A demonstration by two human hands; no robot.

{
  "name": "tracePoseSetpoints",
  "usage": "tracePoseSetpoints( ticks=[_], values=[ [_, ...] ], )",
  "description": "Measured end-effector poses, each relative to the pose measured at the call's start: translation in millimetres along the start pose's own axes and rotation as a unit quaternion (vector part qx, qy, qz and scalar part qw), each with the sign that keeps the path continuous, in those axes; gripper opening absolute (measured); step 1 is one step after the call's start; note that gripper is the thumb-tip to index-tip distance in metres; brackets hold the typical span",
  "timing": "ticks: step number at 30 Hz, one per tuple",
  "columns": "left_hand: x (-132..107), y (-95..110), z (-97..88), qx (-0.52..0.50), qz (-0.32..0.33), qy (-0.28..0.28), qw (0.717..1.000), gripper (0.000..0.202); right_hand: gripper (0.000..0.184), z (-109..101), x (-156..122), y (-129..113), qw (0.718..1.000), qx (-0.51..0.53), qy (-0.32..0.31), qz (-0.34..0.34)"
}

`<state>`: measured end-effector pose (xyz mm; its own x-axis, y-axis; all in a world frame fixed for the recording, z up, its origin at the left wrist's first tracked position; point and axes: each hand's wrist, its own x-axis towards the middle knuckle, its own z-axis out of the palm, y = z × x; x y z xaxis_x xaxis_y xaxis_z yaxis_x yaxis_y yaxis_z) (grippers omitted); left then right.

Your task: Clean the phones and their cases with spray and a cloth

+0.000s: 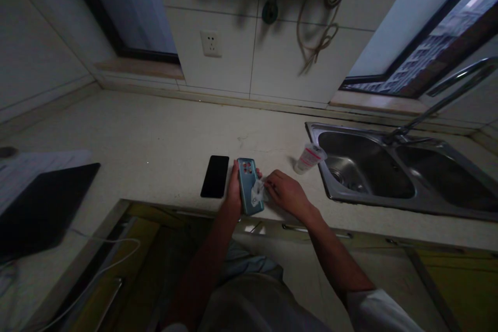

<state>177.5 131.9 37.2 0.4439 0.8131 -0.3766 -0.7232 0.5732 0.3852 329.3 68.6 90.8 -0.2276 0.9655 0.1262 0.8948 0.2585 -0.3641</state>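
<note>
My left hand grips a teal smartphone with its back and camera module facing up. My right hand pinches a crumpled white tissue against the back of that phone. Its exact material is hard to tell in the dim light. A black smartphone lies face up on the speckled cream countertop, just left of my left hand.
A translucent plastic cup or tube with a red label lies tilted beside a double stainless steel sink, with a curved faucet behind. A wall socket and hanging hoses sit above. A dark flat slab and white cable lie left.
</note>
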Motion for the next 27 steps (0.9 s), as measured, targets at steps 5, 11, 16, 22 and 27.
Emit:
tracePoseSetpoints(
  ticks=[5,11,16,22,27],
  values=[
    [-0.7,-0.7,-0.1,0.077,0.066,-0.006,0.995,0.029,0.023,1.0,-4.6,10.3,0.930,0.318,0.162,0.089],
    [-3.3,-2.1,-3.9,0.084,0.063,0.001,0.994,0.050,0.021,-12.9,1.2,3.7,0.877,0.357,0.307,0.097],
    [1.9,-3.0,-4.4,0.020,0.066,-0.002,0.998,0.066,0.021,-12.4,24.2,-3.3,0.953,0.216,0.210,-0.008],
    [10.7,-1.7,0.3,-0.034,0.058,0.019,0.998,0.045,0.020,19.0,54.0,-3.2,0.998,0.008,0.052,-0.033],
    [4.0,-3.4,10.4,-0.004,0.098,0.018,0.995,0.043,0.025,34.0,60.0,-10.5,0.998,-0.011,0.068,-0.013]
  ],
)
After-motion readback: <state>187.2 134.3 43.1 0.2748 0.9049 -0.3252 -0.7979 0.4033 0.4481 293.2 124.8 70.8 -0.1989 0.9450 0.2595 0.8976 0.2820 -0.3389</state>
